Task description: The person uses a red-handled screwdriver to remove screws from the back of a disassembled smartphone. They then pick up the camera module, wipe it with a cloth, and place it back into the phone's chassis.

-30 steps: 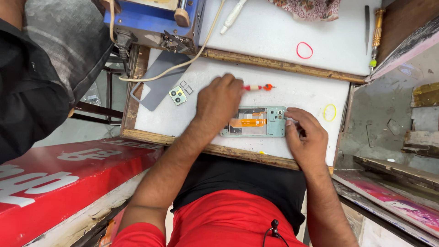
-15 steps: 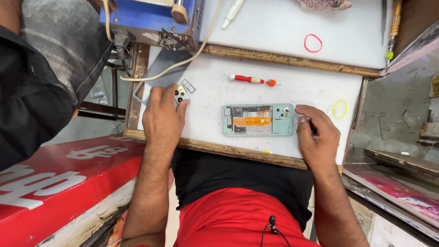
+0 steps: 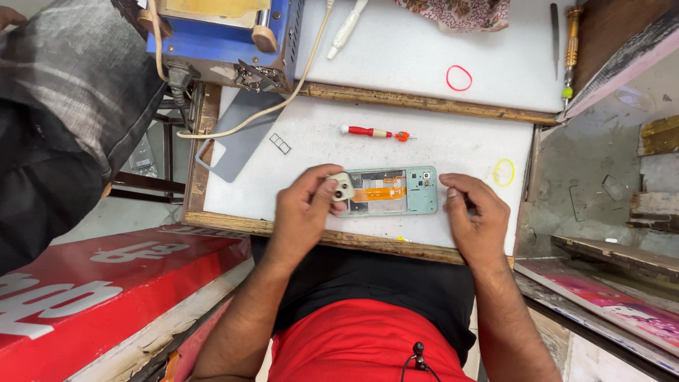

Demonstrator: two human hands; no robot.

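Opened teal phone (image 3: 396, 191) flat on white work board (image 3: 318, 141), left hand (image 3: 304, 212) pinching small camera module (image 3: 344, 187) at phone's left end, right hand (image 3: 477, 219) loosely curled, empty, just right of phone, red screwdriver (image 3: 373, 132) beyond phone.

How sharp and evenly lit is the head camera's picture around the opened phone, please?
Head view: soft, even light, no glare on the white worktop; the opened teal phone body and small white camera cover in the left hand are sharp; the right hand casts only a faint shadow; edges bow slightly from wide-angle distortion.
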